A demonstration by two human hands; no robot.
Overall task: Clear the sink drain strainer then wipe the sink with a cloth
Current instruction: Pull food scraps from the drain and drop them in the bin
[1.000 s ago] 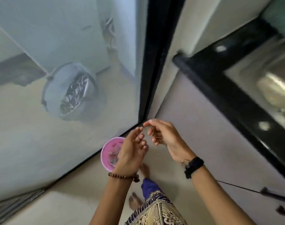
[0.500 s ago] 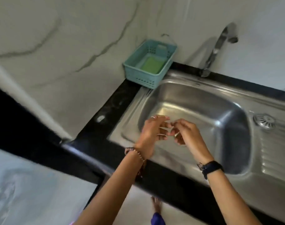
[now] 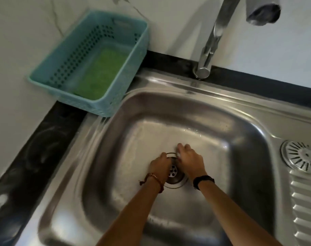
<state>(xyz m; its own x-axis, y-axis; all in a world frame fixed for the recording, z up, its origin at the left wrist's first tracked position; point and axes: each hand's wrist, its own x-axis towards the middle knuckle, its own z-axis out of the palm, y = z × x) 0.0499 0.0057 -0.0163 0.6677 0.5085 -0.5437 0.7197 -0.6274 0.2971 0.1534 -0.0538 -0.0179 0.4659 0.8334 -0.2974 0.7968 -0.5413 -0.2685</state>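
In the head view, the steel sink (image 3: 151, 132) fills the middle. Both my hands are down at its drain (image 3: 174, 176), whose perforated holes show between my wrists. My left hand (image 3: 160, 165) and my right hand (image 3: 191, 161) each curl their fingers on a thin round metal rim, the drain strainer (image 3: 171, 153), right over the drain opening. Most of the strainer is hidden under my hands. No cloth is in either hand.
A teal perforated basket (image 3: 133, 55) with a green scrub pad (image 3: 99, 73) stands on the black counter (image 3: 44, 148) at the sink's back left corner. The faucet (image 3: 210, 41) rises behind the basin. A round slotted cover (image 3: 301, 155) sits on the ribbed drainboard at right.
The view swung from the floor with a pink bin up to the sink. Both hands, held together, went down into the basin to the drain.
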